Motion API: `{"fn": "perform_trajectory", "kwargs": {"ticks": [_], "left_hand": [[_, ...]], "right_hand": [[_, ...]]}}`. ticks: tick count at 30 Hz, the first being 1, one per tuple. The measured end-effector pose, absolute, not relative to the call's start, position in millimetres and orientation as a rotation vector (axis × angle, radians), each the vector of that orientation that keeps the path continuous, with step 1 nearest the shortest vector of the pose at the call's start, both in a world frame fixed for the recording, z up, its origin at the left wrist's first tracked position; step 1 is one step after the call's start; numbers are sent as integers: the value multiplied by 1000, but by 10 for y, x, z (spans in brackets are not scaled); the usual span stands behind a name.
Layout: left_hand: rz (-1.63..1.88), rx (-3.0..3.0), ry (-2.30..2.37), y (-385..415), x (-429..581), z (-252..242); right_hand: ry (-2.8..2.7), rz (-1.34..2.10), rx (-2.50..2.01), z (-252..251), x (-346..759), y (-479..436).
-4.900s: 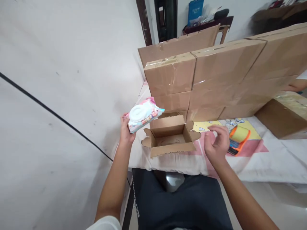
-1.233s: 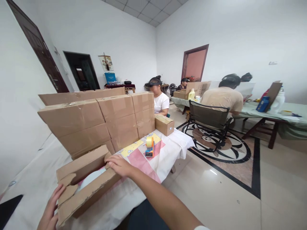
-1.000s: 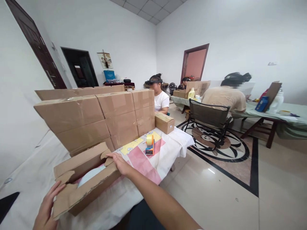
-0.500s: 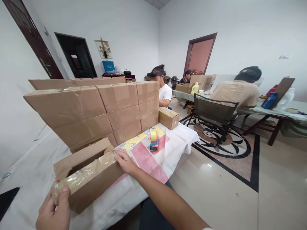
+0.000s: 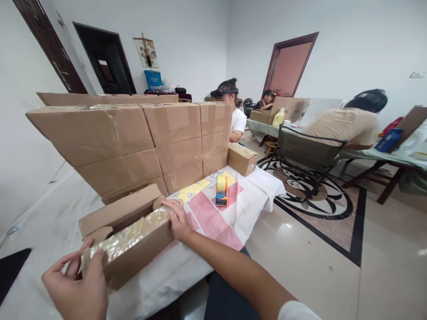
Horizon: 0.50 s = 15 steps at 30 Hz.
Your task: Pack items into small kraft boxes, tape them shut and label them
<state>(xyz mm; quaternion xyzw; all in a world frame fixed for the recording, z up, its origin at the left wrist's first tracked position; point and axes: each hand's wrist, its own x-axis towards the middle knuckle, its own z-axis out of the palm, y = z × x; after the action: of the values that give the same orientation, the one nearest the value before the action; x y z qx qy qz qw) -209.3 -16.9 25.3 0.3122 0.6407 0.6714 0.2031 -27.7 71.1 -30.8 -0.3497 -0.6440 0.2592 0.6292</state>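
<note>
An open cardboard box [image 5: 140, 255] rests on the cloth in front of me, its long back flap [image 5: 122, 209] standing up. Clear, yellowish tape [image 5: 131, 238] runs wrinkled and shiny along the near long flap. My left hand [image 5: 82, 278] pinches the left end of that taped flap between thumb and fingers, beside a small end flap [image 5: 101, 234]. At the opposite end, my right hand [image 5: 179, 220] grips the box's right corner, fingers over the top edge. What lies inside the box is too dark to make out. A tape dispenser [image 5: 221, 191] stands beyond my right hand.
Stacked cardboard boxes [image 5: 178, 146] form a wall behind the open box. A smaller taped box [image 5: 243, 159] sits at the table's far corner. Across from me a person [image 5: 237, 122] sits; another person [image 5: 347, 124] leans over a second table on the right. A dark flat object [image 5: 13, 271] lies at left.
The view has shifted slightly, moving the scene right and up. My left fingers have spread forward around the box's left end, where the small end flap shows more. My right hand keeps its corner.
</note>
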Motion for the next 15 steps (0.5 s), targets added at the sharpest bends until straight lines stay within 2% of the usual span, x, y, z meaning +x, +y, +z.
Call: {"fn": "perform_trajectory", "kwargs": {"ticks": [11,13,15], "left_hand": [[1985,1077,1705,27,-2171,76],[1991,1226,1791,-3,-2093,156],[1987,1462,2095,-118,-1968,304]], "right_hand": [[-1849,462,-668,-294,-159,1130],[-1847,424,-637,-341,-176,1207],[-1790,423,-611,-394,-199,1197]]}}
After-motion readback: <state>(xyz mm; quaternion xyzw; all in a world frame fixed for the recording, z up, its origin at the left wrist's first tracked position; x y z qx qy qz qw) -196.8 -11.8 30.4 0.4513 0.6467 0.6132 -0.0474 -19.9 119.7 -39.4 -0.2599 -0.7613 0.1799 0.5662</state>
